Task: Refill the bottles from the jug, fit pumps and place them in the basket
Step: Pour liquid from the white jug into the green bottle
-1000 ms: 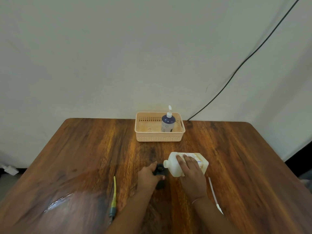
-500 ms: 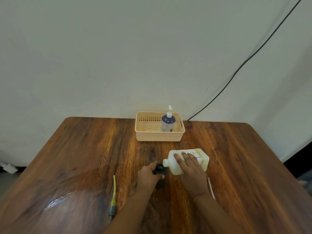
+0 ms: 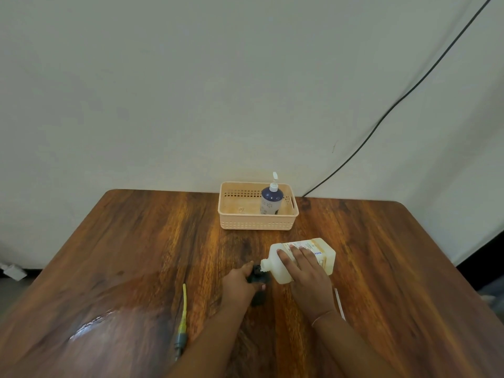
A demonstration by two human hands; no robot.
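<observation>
Head view: right hand (image 3: pixel 305 279) clasps the tipped jug (image 3: pixel 302 259), spout at the small dark bottle (image 3: pixel 257 279) the left hand (image 3: pixel 240 286) grips, probably upright; a misaligned spout would spill onto the table (image 3: pixel 136 255); one pumped bottle (image 3: pixel 270 199) stands in the basket (image 3: pixel 256 223).

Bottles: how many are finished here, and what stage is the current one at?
Done: one blue bottle with its pump on stands in the basket. In hand: the right hand tips the jug toward a small dark bottle that the left hand steadies. Left: fit a pump, perhaps the yellow-tubed one on the table, then basket it.
</observation>
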